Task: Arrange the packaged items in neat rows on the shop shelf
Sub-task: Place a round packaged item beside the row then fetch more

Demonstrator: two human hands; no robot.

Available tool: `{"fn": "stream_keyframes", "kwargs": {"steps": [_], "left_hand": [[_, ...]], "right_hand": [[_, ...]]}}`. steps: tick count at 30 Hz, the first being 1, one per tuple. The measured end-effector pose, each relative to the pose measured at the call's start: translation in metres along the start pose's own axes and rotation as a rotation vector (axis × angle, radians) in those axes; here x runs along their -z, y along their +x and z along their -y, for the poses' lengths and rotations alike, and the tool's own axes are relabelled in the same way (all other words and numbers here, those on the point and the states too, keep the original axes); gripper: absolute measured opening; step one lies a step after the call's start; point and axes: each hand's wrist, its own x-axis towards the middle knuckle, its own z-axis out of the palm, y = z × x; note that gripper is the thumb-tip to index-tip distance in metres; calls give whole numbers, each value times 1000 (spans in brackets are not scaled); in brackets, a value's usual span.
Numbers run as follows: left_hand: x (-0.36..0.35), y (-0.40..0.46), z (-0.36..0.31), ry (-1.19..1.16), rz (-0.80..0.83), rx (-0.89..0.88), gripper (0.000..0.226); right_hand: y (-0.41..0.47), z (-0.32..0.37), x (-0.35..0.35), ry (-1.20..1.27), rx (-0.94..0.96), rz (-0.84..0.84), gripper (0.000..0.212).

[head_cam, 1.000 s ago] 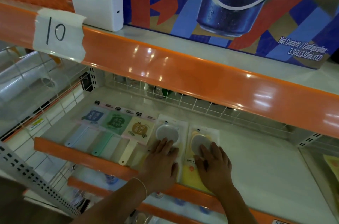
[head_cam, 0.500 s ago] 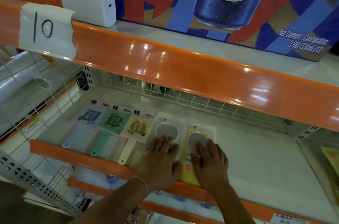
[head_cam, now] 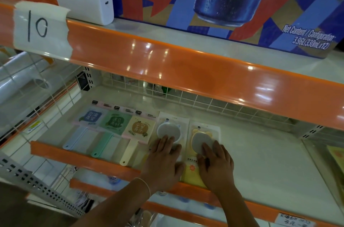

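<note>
I have both palms flat on the two packs at the front of the shelf [head_cam: 260, 152]. My left hand [head_cam: 163, 159] lies spread on the white mirror pack [head_cam: 172, 126], fingers straight and reaching up to the round mirror face, nothing curled round it. My right hand [head_cam: 216, 167] rests the same way on the yellow mirror pack [head_cam: 202, 138], fingertips on the lower edge of its disc. Flat pressure suits this, I judge: the packs are thin and slide on the smooth board, so pushing squares them without lifting.

At ten o'clock from my left hand, three paddle-shaped packs lie side by side, blue [head_cam: 87, 120], green [head_cam: 115, 123] and cream [head_cam: 139, 130], handles pointing toward the orange front lip [head_cam: 83, 158]. The white pack sits just beside the cream one; the yellow pack touches the white on its three o'clock side (its top edge sits a little lower, so the row is not yet even). From three o'clock of my right hand the board is bare.
</note>
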Motion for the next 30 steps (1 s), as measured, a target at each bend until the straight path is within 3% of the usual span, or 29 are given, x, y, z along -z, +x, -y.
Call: {"fn": "stream_keyframes", "kwargs": {"steps": [22, 30], "left_hand": [[1, 0, -1, -18, 105, 19, 76], [12, 0, -6, 4, 114, 33, 65]], "right_hand": [[-2, 6, 7, -22, -1, 53, 70], [-1, 2, 10, 99, -43, 42, 70]]}}
